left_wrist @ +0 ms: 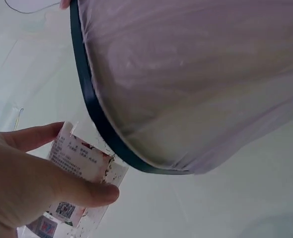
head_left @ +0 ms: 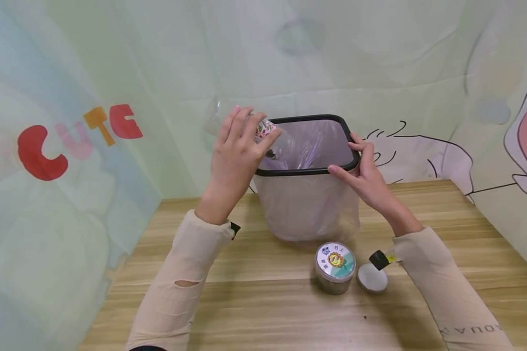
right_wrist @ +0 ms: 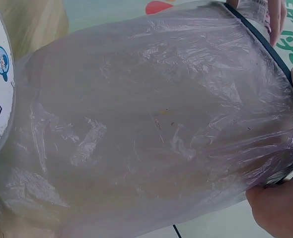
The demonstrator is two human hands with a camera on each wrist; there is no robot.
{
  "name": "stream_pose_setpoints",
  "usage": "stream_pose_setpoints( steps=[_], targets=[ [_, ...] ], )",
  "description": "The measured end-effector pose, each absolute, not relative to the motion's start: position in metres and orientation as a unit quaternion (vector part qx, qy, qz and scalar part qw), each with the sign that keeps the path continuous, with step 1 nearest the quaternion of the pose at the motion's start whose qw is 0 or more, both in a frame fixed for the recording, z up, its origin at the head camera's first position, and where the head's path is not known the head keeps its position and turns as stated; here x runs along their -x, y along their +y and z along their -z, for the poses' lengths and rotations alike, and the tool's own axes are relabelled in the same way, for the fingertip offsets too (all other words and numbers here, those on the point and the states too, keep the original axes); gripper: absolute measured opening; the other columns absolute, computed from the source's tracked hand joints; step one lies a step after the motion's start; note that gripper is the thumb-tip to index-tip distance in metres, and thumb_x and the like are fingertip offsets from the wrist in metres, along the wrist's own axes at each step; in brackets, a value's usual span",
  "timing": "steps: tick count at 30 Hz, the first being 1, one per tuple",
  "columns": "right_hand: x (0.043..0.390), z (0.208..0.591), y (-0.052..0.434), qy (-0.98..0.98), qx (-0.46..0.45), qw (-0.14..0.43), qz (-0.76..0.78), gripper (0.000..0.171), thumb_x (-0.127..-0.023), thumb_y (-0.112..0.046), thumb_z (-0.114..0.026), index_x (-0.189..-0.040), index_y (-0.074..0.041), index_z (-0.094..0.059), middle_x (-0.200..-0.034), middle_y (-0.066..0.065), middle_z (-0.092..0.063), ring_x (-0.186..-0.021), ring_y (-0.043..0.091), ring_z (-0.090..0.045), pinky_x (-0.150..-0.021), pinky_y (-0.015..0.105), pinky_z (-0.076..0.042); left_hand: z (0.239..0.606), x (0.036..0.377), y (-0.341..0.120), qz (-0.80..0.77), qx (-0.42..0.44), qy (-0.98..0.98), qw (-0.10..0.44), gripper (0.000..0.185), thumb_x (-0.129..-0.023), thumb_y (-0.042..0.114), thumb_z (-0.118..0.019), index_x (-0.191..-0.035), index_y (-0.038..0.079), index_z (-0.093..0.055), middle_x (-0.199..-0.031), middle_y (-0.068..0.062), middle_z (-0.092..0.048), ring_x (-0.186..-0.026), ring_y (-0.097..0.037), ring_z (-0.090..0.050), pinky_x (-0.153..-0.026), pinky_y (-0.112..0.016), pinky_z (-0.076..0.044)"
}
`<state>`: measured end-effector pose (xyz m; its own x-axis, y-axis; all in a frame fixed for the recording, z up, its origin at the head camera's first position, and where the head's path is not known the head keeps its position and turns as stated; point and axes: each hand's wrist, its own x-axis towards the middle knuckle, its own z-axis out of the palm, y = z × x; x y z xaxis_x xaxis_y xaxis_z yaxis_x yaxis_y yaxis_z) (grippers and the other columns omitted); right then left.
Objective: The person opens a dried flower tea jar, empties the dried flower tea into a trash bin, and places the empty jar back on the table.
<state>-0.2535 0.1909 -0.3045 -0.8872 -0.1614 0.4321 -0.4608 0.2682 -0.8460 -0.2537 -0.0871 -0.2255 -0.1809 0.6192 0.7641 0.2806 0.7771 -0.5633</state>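
My left hand (head_left: 234, 156) grips a clear plastic jar (head_left: 265, 128) with a floral label, tilted so its mouth points down into a waste bin (head_left: 307, 204). Dark bits show inside the jar near its lower end. Up close in the left wrist view, the thumb lies across the printed label (left_wrist: 79, 161), and dark specks cling to the clear wall. The bin has a black rim (head_left: 305, 171) and a thin, translucent liner bag (head_left: 320, 141) folded over its outside. At the rim's right corner, my right hand (head_left: 371, 183) holds on, thumb in front and fingers behind.
In front of the bin stands a round jar (head_left: 335, 265) with a sunflower sticker on its lid. A small pale round lid (head_left: 373, 278) lies beside it on the wooden table (head_left: 263, 307). Printed cloth walls (head_left: 180, 63) enclose the back and sides.
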Motion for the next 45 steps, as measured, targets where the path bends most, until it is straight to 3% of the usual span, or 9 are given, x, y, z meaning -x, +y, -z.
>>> stream_pose_setpoints(
  steps=[5,13,22,29,34,45],
  targets=[
    [0.2535,0.3040,0.1909,-0.781,-0.201,0.127,-0.578,0.070,-0.095,-0.029,-0.069,-0.137,-0.001,-0.022,-0.166,-0.002,-0.006,-0.140,0.024,-0.034,-0.095,0.013,-0.037,0.2260,0.2550,-0.0862,-0.148,0.299,-0.747,0.575,0.026,-0.096,0.011,-0.066,-0.110,0.028,-0.077,-0.116,-0.009,-0.063,-0.119,-0.031,-0.053,-0.117,-0.037,-0.026],
    [0.2546,0.3064,0.1895,-0.775,-0.203,0.120,-0.587,0.070,-0.095,-0.027,-0.069,-0.137,0.001,-0.021,-0.166,0.000,-0.004,-0.144,0.023,-0.029,-0.099,0.013,-0.036,0.2281,0.2538,-0.0864,-0.145,0.303,-0.758,0.559,0.034,-0.095,0.002,-0.063,-0.112,0.028,-0.077,-0.119,-0.010,-0.062,-0.121,-0.032,-0.052,-0.117,-0.039,-0.025],
    [0.2542,0.3063,0.1885,-0.780,-0.199,0.125,-0.580,0.070,-0.095,-0.029,-0.070,-0.137,-0.001,-0.022,-0.166,0.000,-0.005,-0.139,0.024,-0.035,-0.095,0.013,-0.037,0.2310,0.2531,-0.0860,-0.150,0.313,-0.755,0.556,0.036,-0.095,-0.001,-0.062,-0.110,0.028,-0.077,-0.118,-0.009,-0.063,-0.121,-0.031,-0.052,-0.117,-0.039,-0.025],
    [0.2541,0.3069,0.1878,-0.780,-0.199,0.121,-0.580,0.070,-0.094,-0.029,-0.070,-0.137,-0.001,-0.022,-0.165,-0.003,-0.005,-0.140,0.023,-0.033,-0.097,0.013,-0.036,0.2299,0.2536,-0.0852,-0.164,0.349,-0.736,0.557,0.046,-0.096,-0.013,-0.048,-0.106,0.023,-0.075,-0.118,-0.010,-0.063,-0.120,-0.031,-0.052,-0.117,-0.039,-0.025],
    [0.2539,0.3075,0.1869,-0.779,-0.199,0.120,-0.582,0.070,-0.095,-0.029,-0.069,-0.137,-0.001,-0.022,-0.166,-0.002,-0.005,-0.140,0.024,-0.034,-0.097,0.013,-0.037,0.2304,0.2525,-0.0855,-0.167,0.364,-0.733,0.550,0.044,-0.097,-0.013,-0.046,-0.107,0.019,-0.074,-0.120,-0.012,-0.063,-0.121,-0.032,-0.051,-0.118,-0.038,-0.024],
    [0.2533,0.3054,0.1867,-0.781,-0.197,0.130,-0.578,0.070,-0.094,-0.029,-0.070,-0.137,0.000,-0.023,-0.165,-0.002,-0.007,-0.136,0.025,-0.038,-0.093,0.013,-0.038,0.2286,0.2502,-0.0861,-0.183,0.368,-0.737,0.537,0.041,-0.097,-0.010,-0.050,-0.109,0.021,-0.074,-0.120,-0.011,-0.063,-0.122,-0.032,-0.052,-0.119,-0.037,-0.022]
  ],
)
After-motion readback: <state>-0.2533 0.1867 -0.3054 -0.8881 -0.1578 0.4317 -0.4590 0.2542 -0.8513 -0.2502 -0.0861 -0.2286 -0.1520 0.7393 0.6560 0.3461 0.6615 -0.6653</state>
